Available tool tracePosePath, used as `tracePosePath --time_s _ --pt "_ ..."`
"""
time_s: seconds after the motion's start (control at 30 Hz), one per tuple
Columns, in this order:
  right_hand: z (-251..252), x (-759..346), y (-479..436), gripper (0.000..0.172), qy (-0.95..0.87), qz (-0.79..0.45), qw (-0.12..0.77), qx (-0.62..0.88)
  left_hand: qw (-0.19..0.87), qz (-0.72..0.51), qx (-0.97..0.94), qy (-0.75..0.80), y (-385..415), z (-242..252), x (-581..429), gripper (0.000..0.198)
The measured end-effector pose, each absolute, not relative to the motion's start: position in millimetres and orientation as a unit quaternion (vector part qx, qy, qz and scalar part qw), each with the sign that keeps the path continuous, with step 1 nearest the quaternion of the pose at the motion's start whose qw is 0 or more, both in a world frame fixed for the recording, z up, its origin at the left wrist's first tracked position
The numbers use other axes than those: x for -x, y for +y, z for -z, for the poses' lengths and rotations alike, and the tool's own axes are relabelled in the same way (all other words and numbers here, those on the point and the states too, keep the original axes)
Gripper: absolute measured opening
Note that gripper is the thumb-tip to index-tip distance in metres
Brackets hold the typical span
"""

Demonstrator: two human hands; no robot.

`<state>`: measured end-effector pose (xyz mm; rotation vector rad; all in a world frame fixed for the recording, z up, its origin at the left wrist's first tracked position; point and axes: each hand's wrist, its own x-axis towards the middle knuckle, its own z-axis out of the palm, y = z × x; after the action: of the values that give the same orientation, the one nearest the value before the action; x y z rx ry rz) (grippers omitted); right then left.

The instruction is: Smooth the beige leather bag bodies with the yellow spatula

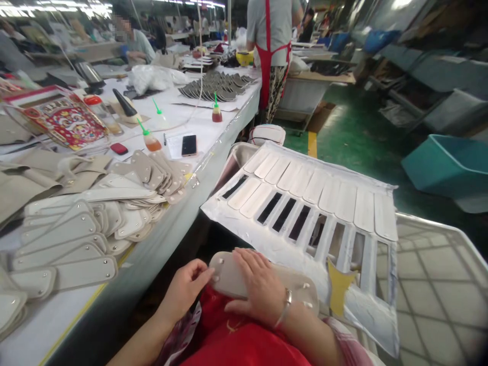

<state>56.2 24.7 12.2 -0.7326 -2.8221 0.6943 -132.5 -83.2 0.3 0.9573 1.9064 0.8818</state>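
Note:
A beige leather piece (229,277) with rounded ends and small metal rivets lies across my lap, over a red apron. My left hand (186,287) is closed at its left end, thumb and forefinger pinching the edge by the rivets. Flat on the middle of the piece rests my right hand (257,284), fingers stretched out and together. Both hands partly hide the piece. Just beyond it is a white slotted board (267,234); pale leather pieces (328,195) fill its back row, while several front slots are bare.
Stacked riveted leather pieces (76,234) cover the table at left. Behind them are glue bottles (152,142), a phone (189,145) and a red box (64,119). A yellow scrap (339,287) hangs on the board, above a white crate (438,269). A person (270,46) stands ahead.

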Motion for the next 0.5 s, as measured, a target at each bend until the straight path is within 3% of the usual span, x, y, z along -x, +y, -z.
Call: tracePosePath --time_s 0.33,0.5 --pt "-3 -38 24 0.088 -0.943 -0.22 0.038 0.247 0.421 -0.312 -0.43 0.736 -66 2 146 0.03" --pt "-2 -32 23 0.076 -0.945 -0.205 0.03 0.252 0.416 -0.256 -0.474 0.733 -61 -1 155 0.03"
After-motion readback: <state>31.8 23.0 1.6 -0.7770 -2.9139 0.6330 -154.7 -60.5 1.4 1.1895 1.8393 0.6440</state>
